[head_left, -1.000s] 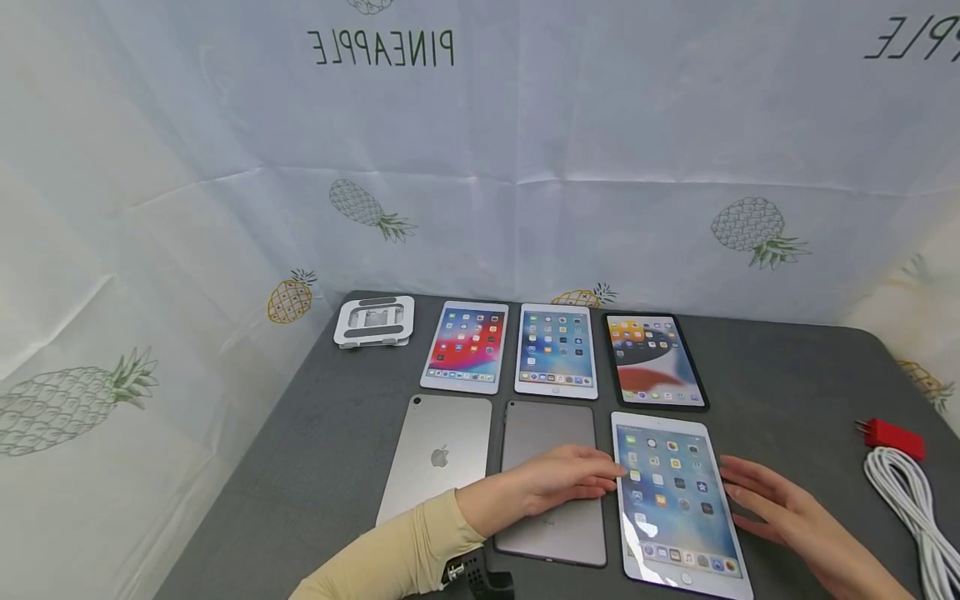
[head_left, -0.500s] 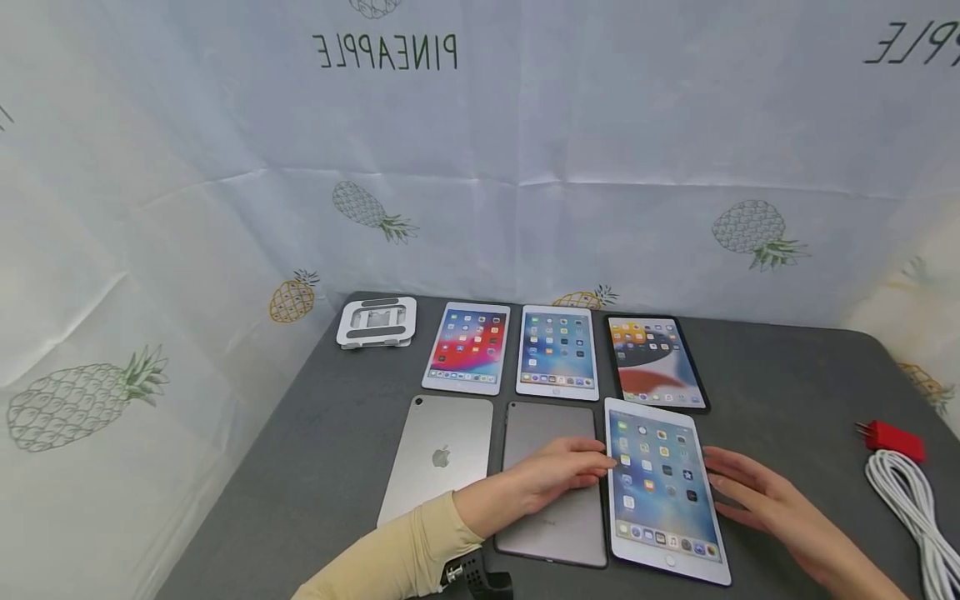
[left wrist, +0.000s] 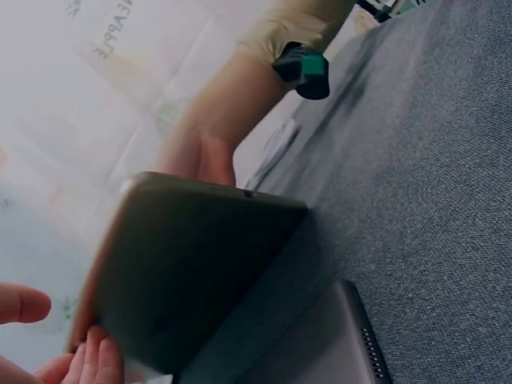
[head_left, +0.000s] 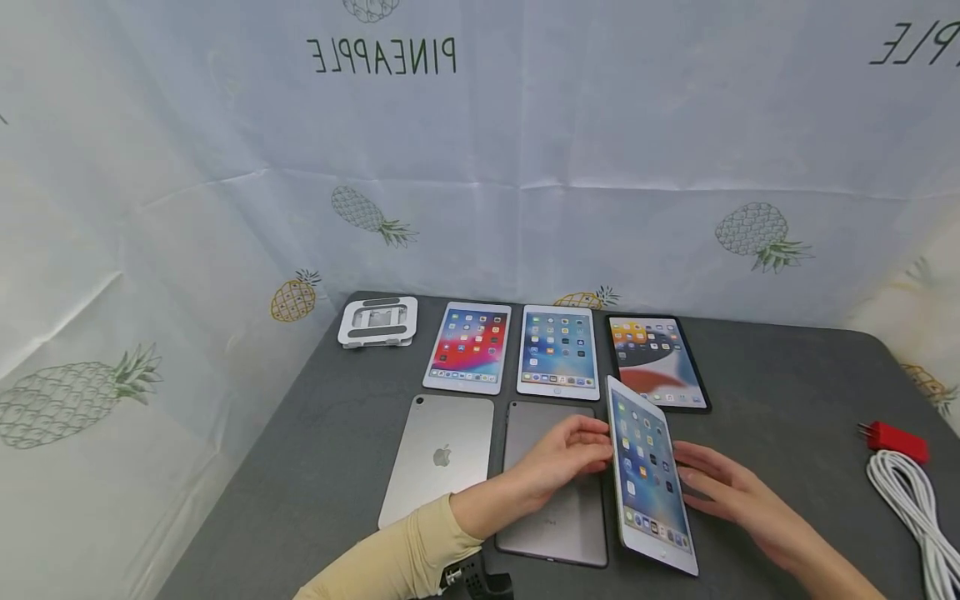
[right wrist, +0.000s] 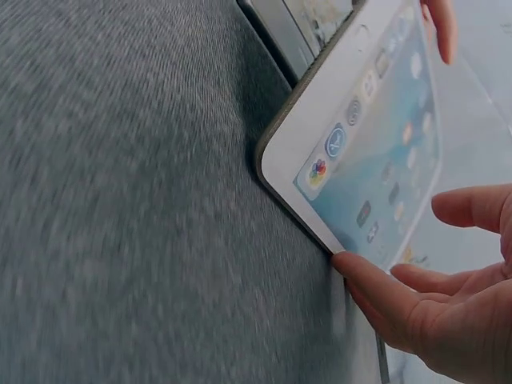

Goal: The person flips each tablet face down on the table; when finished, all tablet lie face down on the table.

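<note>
Remotely, I have a silver metal tablet [head_left: 435, 458] lying back up at left, then a slate-grey metal tablet [head_left: 557, 527] likewise. The left hand [head_left: 561, 460] curls its fingers round the raised left edge of a white-framed tablet [head_left: 651, 475], tilted on the dark grey table [head_left: 787, 400]. I judge this turn partway: lifting done, laying flat left. The right hand [head_left: 726, 490] touches its lowered edge, thumb apart, clamping nothing.

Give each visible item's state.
Held tablet: tilted, screen lit
Left hand: holding that tablet's left edge
Right hand: touching its right edge
Rear left tablet: lit
Rear middle tablet: lit
Rear right tablet: lit
Silver tablet: face down
Gray tablet: face down
White stand: folded
Red plug: prongs exposed
White cable: coiled
</note>
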The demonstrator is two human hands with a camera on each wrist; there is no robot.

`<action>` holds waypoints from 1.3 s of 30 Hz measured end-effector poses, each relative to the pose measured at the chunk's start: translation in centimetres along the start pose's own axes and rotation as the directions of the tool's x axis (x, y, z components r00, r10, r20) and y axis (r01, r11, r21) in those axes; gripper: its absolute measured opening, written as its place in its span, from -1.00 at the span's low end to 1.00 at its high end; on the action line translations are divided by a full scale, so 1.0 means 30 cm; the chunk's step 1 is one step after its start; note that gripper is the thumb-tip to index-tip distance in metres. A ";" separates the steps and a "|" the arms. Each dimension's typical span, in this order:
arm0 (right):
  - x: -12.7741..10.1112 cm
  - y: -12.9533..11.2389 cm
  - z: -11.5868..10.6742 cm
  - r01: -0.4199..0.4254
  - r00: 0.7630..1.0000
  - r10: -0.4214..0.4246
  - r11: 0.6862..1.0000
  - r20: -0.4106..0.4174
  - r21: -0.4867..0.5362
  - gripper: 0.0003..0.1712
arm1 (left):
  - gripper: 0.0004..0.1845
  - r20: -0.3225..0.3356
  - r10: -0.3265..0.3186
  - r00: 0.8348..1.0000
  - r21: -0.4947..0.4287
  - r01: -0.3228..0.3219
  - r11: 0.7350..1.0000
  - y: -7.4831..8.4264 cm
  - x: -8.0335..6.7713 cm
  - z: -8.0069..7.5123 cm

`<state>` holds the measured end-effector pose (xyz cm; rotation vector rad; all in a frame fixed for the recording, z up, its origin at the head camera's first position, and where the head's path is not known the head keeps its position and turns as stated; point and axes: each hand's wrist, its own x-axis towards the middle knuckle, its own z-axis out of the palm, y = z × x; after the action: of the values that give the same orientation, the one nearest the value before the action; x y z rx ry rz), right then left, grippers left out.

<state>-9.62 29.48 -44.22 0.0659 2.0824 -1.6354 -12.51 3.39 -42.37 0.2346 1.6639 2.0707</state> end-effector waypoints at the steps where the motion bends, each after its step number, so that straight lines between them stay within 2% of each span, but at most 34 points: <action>1: 0.004 -0.003 0.009 0.002 1.000 -0.003 1.000 0.002 0.014 -0.20 | -0.68 0.002 0.013 1.000 0.000 -0.013 1.000 0.003 -0.001 0.001; 6: 0.025 -0.017 0.051 0.014 1.000 -0.016 0.997 0.026 0.075 -0.20 | -0.67 0.021 0.060 0.998 0.020 -0.060 0.998 0.016 -0.005 0.002; 9: 0.036 -0.018 0.070 0.031 0.998 -0.035 0.995 0.050 0.094 -0.21 | -0.65 0.031 0.066 0.997 0.033 -0.067 0.997 0.023 -0.004 0.005; 17: 0.048 -0.025 0.106 0.100 0.989 -0.109 0.991 0.104 0.083 -0.23 | -0.60 0.049 0.081 0.996 0.063 -0.084 0.994 0.033 0.004 0.025; 26: 0.014 -0.128 0.109 0.174 0.984 -0.175 0.985 0.031 0.014 -0.26 | -0.59 0.051 0.084 0.995 0.068 -0.087 0.994 0.031 0.014 0.040; 35: -0.023 -0.190 0.105 0.323 0.946 -0.324 0.946 -0.016 -0.017 -0.34 | -0.65 0.063 0.095 0.993 0.052 -0.098 0.994 0.028 0.015 0.066; 39: -0.030 -0.187 0.099 0.336 0.941 -0.337 0.941 -0.026 -0.039 -0.33 | -0.63 0.080 0.081 0.994 0.065 -0.086 0.994 0.025 0.011 0.074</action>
<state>-9.64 25.38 -39.29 -0.2937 2.2407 -1.8000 -12.08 5.36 -41.17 0.4085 1.7068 2.0394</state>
